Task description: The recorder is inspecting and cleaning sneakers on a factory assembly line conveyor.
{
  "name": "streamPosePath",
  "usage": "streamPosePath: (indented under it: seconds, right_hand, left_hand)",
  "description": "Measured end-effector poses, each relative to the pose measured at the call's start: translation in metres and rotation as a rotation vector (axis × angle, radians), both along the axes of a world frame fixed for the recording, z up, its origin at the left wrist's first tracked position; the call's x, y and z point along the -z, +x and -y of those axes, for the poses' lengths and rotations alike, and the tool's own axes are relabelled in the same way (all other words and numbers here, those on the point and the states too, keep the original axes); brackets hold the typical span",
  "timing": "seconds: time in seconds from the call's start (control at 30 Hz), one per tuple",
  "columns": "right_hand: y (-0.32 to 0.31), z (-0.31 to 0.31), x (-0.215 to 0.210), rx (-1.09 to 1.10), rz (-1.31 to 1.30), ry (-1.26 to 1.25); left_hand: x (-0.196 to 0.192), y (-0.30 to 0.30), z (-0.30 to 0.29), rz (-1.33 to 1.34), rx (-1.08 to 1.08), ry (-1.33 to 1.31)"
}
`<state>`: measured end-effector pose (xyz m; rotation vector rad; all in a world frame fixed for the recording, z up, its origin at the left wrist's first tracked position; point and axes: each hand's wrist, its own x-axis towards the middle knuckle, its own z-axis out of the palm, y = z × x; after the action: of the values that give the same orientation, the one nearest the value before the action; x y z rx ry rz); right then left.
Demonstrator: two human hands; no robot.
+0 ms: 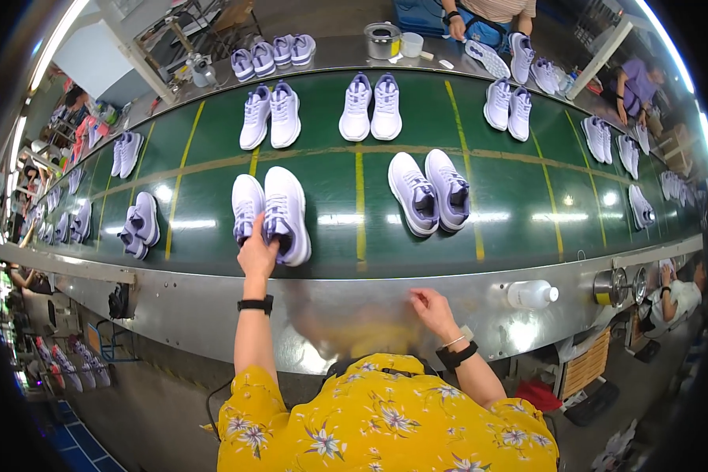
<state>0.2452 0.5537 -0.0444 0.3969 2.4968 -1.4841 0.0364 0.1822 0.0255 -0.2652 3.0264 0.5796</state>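
My left hand [257, 253] reaches over the near side of the green conveyor belt [330, 236]. Its fingers close on the heel end of a pale lilac-white sneaker [287, 208]. Beside that shoe, on the left, lies its mate [246, 206], and my fingertips come down between the two. Over the metal ledge [354, 307], my right hand [435, 311] is held with loosely bent fingers and nothing visible in it. To the right of my left hand, another pair of sneakers [430, 197] rests on the belt with toes pointing away.
More sneaker pairs [370, 110] stand along the belt's far row. A white plastic bottle [531, 294] lies on the ledge at right, near metal pots [610, 288]. Across the belt, a co-worker's hand [457, 28] is near a sole [486, 59], with a steel pot [382, 41] nearby.
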Motion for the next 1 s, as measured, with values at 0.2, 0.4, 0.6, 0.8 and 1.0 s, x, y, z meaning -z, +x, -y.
streamPosePath:
  seconds: [0.2, 0.4, 0.6, 0.8, 1.0]
  right_hand:
    - [-0.057, -0.03, -0.018, 0.086, -0.439, 0.5]
    - [-0.135, -0.053, -0.04, 0.028, -0.438, 0.769]
    - [-0.173, -0.067, -0.014, -0.096, -0.007, 0.717]
    - [-0.136, -0.033, -0.037, -0.163, -0.092, 0.658]
    - [-0.037, 0.023, -0.062, -0.387, -0.131, 0.459]
  left_hand:
    - [0.089, -0.013, 0.017, -0.113, -0.009, -0.146]
    - [0.08, 0.037, -0.009, -0.589, -0.055, -0.014]
    - [0.064, 0.091, -0.039, -0.478, 0.114, 0.181]
    - [0.058, 0.128, -0.077, -0.35, 0.236, 0.358]
    - [0.053, 0.16, -0.117, -0.152, 0.336, 0.471]
